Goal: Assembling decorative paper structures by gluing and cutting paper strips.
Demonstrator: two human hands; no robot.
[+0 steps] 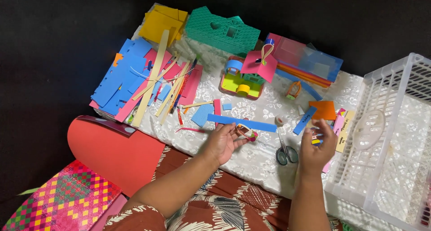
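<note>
- Counter (269, 161), covered with a pale patterned cloth: most of it taken up by cut paper. Work looks well under way, not finished.
- White slatted crate (395, 136) at the right edge, apparently holding only a clear round lid.
- Red sheet (119, 157) and a woven pink-and-yellow mat (63, 199) lie low on the left, seemingly uncut.
- Heap of blue, pink and cream strips (143, 80) at far left: cutting stock, much already sliced.
- Green paper house (222, 31) at the back looks complete; yellow folded pieces beside it.
- Small yellow-and-pink model (242, 80) at centre, with loops fixed on, looks part-built.
- Long blue strip (242, 123) lies loose just beyond the left hand.
- Scissors (286, 154) rest closed on the cloth between the two hands, untouched.
- Left hand (222, 143): fingers pinched on a small looped paper piece (246, 132), held just above the cloth.
- Right hand (316, 148): fingers curled around small coloured paper bits (317, 140); exact grip hard to tell.
</note>
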